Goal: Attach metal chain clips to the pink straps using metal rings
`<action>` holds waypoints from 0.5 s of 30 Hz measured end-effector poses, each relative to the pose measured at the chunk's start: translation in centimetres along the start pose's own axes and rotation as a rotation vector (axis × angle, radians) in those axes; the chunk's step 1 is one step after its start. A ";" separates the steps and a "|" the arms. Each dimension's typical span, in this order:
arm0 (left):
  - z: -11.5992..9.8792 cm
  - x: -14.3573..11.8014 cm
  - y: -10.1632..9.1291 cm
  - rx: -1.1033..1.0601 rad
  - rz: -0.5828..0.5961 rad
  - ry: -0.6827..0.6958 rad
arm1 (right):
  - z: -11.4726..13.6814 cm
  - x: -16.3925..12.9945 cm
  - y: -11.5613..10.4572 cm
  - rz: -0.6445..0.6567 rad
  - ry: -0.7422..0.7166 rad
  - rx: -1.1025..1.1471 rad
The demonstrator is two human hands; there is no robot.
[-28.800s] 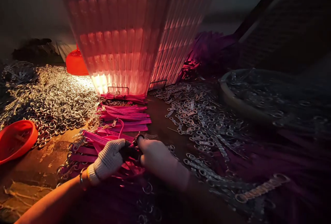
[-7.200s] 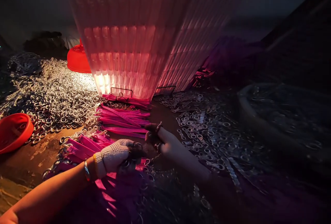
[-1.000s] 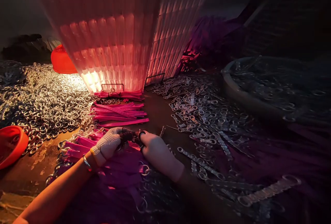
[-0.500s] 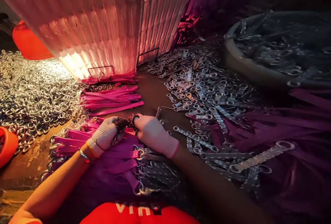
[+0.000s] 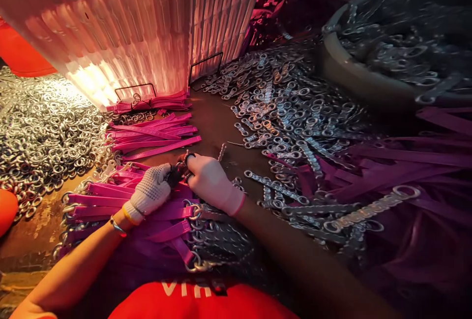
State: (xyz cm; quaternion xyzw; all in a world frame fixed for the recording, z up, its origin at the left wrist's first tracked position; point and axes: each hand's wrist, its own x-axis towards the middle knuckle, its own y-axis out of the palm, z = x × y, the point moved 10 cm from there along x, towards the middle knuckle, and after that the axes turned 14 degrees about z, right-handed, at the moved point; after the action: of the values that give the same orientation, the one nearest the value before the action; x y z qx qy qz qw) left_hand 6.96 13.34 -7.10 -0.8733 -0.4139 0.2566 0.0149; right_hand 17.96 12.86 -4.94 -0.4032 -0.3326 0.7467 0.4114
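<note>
My left hand (image 5: pixel 150 192), in a dotted white work glove with dark fingertips, is closed, its fingertips meeting those of the other hand. My right hand (image 5: pixel 211 176), also gloved, has its fingers curled in a pinch. Whatever lies between the fingers is too dark and small to make out. Below both hands spreads a layer of magenta straps (image 5: pixel 167 215) with metal rings on their ends. Braided metal chains (image 5: pixel 224 243) hang off the rings on the right side. Just beyond the hands lies another bunch of magenta straps (image 5: pixel 155 134).
Loose metal rings (image 5: pixel 47 127) are heaped at left, near an orange container (image 5: pixel 6 211). A ribbed translucent panel (image 5: pixel 129 39) stands ahead. Short chain pieces with end rings (image 5: pixel 283 107) cover the right, before a large tub (image 5: pixel 354 66). More purple straps (image 5: pixel 391 171) lie at right.
The whole view has shifted slightly, with most things sitting a little higher and further left. Both hands stay together, fingers closed; the left wrist has turned a little.
</note>
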 end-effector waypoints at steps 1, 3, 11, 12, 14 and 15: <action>-0.2 -0.1 0.0 0.057 -0.004 0.003 | 0.0 -0.1 -0.1 0.004 0.003 -0.006; 0.0 -0.1 0.3 0.082 0.032 -0.024 | 0.0 -0.4 -0.3 0.026 -0.004 -0.025; 1.3 -0.3 0.6 -0.080 0.052 -0.040 | -0.2 0.1 1.0 0.251 0.022 -0.190; 1.5 -0.3 0.6 -0.076 0.049 -0.042 | 0.0 0.2 1.1 0.252 0.022 -0.203; 1.7 -0.2 0.6 -0.048 0.047 -0.049 | 0.6 0.3 1.4 0.258 -0.006 -0.226; 1.9 -0.2 0.7 -0.031 0.049 -0.052 | 1.0 0.3 1.6 0.265 -0.027 -0.237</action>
State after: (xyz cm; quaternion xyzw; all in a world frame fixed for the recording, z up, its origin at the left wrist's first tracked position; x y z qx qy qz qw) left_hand 6.50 12.42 -8.82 -0.8763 -0.3967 0.2731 -0.0160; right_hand 16.43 12.25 -5.95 -0.4792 -0.3676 0.7553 0.2546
